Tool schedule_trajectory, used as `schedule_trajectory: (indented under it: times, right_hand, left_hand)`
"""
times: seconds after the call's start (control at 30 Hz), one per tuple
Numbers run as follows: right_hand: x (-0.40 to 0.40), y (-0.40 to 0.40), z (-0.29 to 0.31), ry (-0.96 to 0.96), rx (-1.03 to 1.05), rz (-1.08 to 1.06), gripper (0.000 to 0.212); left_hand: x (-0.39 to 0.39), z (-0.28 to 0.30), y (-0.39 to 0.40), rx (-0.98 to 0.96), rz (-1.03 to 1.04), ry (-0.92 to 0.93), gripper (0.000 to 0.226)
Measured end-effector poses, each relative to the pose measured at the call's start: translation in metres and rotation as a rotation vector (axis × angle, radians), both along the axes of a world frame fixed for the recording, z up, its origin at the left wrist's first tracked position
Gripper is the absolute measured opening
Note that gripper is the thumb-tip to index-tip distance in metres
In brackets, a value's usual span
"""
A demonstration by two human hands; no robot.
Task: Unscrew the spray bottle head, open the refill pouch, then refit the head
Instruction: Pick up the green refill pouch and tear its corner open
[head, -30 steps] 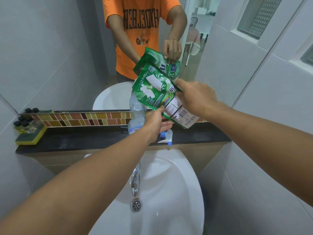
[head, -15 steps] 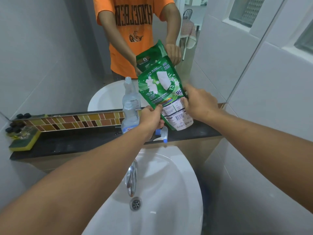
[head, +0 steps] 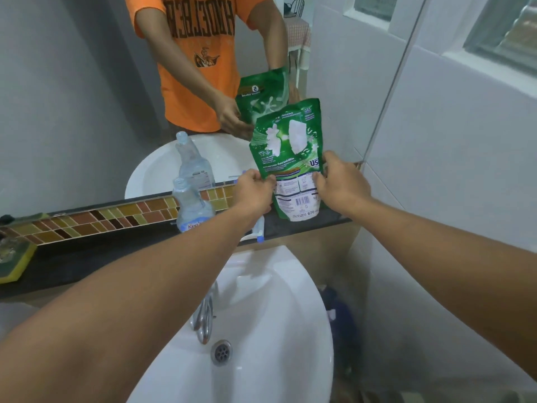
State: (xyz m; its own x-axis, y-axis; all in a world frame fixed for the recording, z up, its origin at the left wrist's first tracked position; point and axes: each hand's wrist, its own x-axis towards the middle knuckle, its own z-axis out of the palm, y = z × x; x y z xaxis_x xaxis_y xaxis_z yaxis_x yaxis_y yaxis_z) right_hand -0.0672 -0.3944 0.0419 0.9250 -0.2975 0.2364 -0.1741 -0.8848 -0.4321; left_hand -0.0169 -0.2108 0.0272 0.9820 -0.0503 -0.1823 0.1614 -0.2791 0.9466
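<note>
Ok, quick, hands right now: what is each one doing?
Left hand: closed on the refill pouch, left edge.
Right hand: closed on the same pouch, right edge.

White-tiled walls (head: 453, 146), large mirror (head: 72, 97), black ledge (head: 87, 257) with mosaic strip (head: 101, 219), white washbasin (head: 276, 330), chrome tap (head: 205, 318).

Left arm covers most of the spray head (head: 257, 234) and the bottle's (head: 190, 206) base. Sponge (head: 11, 261) cut off at left edge. Pouch (head: 289, 158) print too small to read (barcode visible).
</note>
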Motion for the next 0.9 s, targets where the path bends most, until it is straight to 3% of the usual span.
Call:
schedule_trajectory:
  times: [0.27,0.43,0.9]
  right_hand:
    - [-0.004,-0.038,-0.027,-0.003,0.097,-0.104,0.015]
    - [-0.002,-0.058,-0.04,0.016,0.156,-0.119,0.023]
    - [0.01,-0.097,-0.078,0.046,0.373,-0.089,0.018]
  left_hand:
    - [0.003,-0.003,-0.037,0.045,-0.065,-0.041,0.016]
    - [0.005,-0.013,-0.058,0.072,-0.093,-0.067,0.017]
    - [0.016,-0.041,-0.092,0.145,-0.127,-0.096,0.016]
